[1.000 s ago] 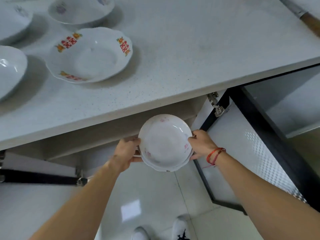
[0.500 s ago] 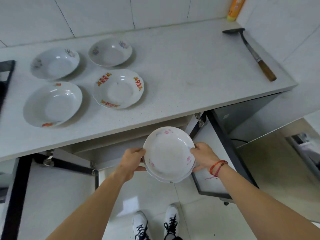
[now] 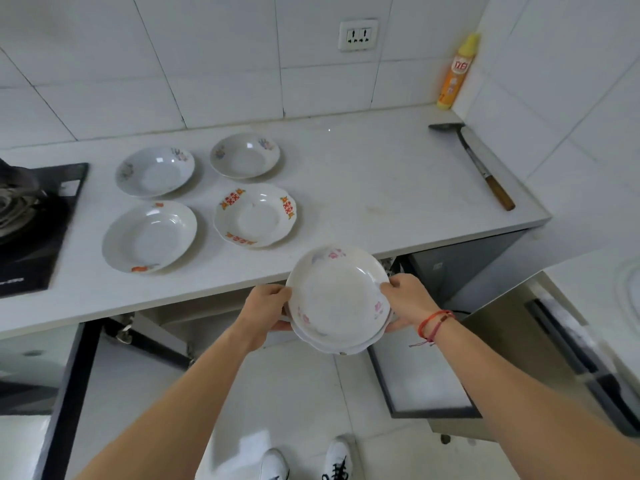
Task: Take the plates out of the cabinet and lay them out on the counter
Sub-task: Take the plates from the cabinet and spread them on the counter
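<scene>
Both hands hold a small stack of white plates (image 3: 337,299) with pink flowers, just in front of the counter's front edge. My left hand (image 3: 265,308) grips the stack's left rim and my right hand (image 3: 403,299) grips its right rim. Several plates lie on the white counter (image 3: 363,188): two plain floral ones at the back (image 3: 156,171) (image 3: 245,155), one with an orange mark at front left (image 3: 149,235), and a scalloped one with red motifs (image 3: 255,214). The cabinet below stands with its doors (image 3: 426,379) open.
A black gas stove (image 3: 34,220) fills the counter's left end. A spatula with a wooden handle (image 3: 474,161) lies at the right, and a yellow bottle (image 3: 457,72) stands in the back corner. A wall socket (image 3: 358,34) sits above. My shoes (image 3: 304,462) stand on the tiled floor.
The stack of plates has risen from below the counter up to its front edge, still held in both hands. My view has lifted and now takes in the wall.
</scene>
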The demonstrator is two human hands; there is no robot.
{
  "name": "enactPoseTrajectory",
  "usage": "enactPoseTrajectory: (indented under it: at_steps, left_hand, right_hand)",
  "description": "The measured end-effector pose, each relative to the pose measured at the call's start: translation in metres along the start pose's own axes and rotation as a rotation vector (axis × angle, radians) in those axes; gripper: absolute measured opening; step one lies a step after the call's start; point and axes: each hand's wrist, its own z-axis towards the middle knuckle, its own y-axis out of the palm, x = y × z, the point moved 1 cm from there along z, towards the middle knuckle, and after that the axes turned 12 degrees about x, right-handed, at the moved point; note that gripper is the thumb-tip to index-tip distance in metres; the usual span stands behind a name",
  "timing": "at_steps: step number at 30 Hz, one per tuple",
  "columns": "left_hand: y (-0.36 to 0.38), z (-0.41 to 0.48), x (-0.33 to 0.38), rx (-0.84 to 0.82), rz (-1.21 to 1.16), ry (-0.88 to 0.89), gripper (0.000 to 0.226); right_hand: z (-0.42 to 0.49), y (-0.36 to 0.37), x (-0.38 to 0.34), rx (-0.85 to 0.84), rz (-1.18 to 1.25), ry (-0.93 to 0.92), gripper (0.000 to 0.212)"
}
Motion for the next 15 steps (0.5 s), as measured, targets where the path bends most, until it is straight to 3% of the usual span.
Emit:
enactPoseTrajectory:
  at_steps: [15]
  left_hand:
    - [0.021,0.007,0.037,0.072,0.004,0.086,0.025]
  right_hand:
    - [0.036,-0.028,-0.033,-0.05,-0.062,-0.057,0.019]
